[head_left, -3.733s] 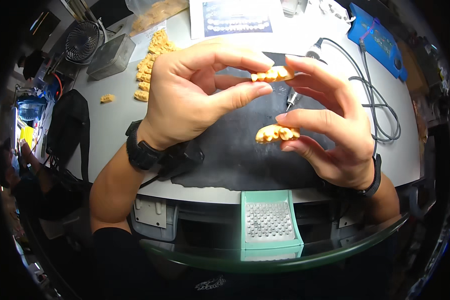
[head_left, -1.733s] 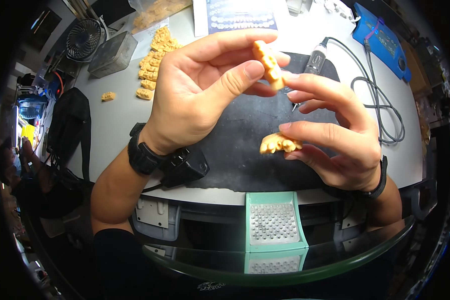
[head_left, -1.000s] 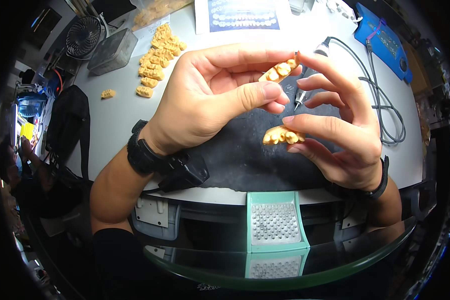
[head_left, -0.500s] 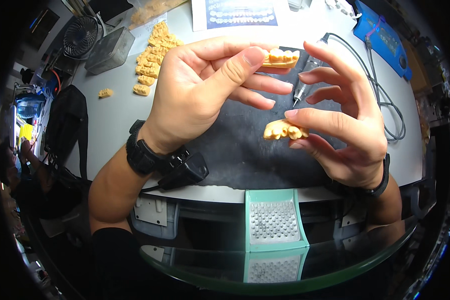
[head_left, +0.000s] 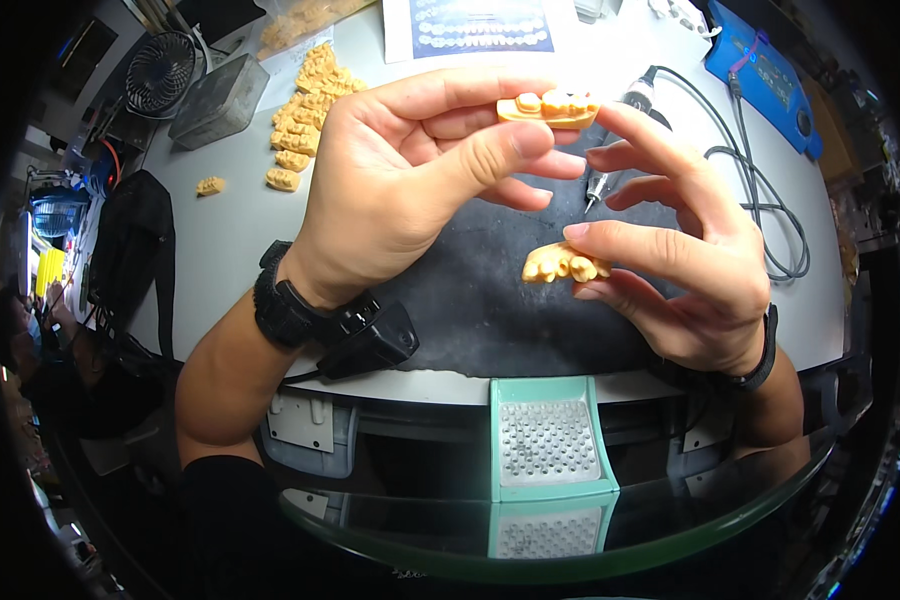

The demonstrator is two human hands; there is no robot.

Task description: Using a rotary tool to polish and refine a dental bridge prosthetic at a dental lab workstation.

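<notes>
My left hand (head_left: 410, 185) holds a yellow dental model (head_left: 548, 111) of a row of teeth between thumb and fingers, above the dark mat (head_left: 450, 300). The index finger of my right hand (head_left: 695, 255) reaches up to that model's right end. Lower down, my right thumb and another finger pinch a second yellow dental model (head_left: 565, 262), its teeth facing down and toward me. Behind my right fingers lies a pen-shaped rotary handpiece (head_left: 600, 185) with a thin tip, partly hidden.
Several yellow dental models (head_left: 310, 110) are heaped at the far left, one (head_left: 210, 186) lying apart. A blue control box (head_left: 765, 75) with a cable (head_left: 755, 165) stands far right. A printed teeth picture (head_left: 480, 28) lies at the back. A green-framed tray (head_left: 555, 440) juts from the near edge.
The upper model has shifted in my left fingers, showing more of its left end. My right index finger has come down to its right end. The lower model has moved slightly left.
</notes>
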